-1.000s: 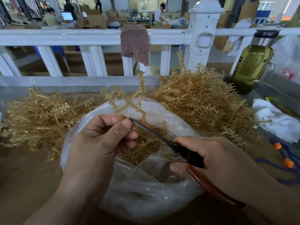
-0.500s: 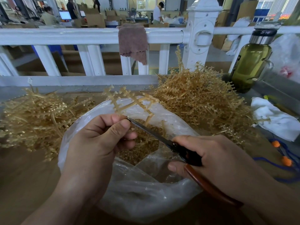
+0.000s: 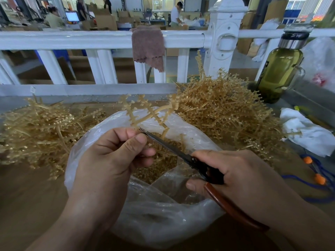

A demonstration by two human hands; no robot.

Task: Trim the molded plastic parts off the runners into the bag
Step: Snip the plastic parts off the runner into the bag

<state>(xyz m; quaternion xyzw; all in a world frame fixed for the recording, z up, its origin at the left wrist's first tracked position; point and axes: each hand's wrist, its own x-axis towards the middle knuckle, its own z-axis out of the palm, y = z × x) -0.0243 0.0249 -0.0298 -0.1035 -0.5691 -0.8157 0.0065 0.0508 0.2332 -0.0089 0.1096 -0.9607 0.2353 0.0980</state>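
My left hand (image 3: 110, 160) pinches a tan branched runner (image 3: 146, 115) over the open clear plastic bag (image 3: 159, 220). Small tan trimmed parts (image 3: 159, 167) lie inside the bag. My right hand (image 3: 241, 178) grips scissors (image 3: 183, 154) with black and red-brown handles. The blade tips sit at the runner's stem, right beside my left thumb. Whether the blades are parted is hard to tell.
A heap of tan runners (image 3: 41, 131) lies left of the bag and a taller heap (image 3: 224, 109) to the right. Behind stands a white railing (image 3: 90, 40) with a brown cloth (image 3: 148, 46). At the right are a green bottle (image 3: 279, 69), a white rag (image 3: 308, 131) and a blue cord with orange beads (image 3: 315, 176).
The runner in my left hand has turned and tilted rightward, its branches now spread flatter over the bag. Both hands and the scissors stay nearly in place.
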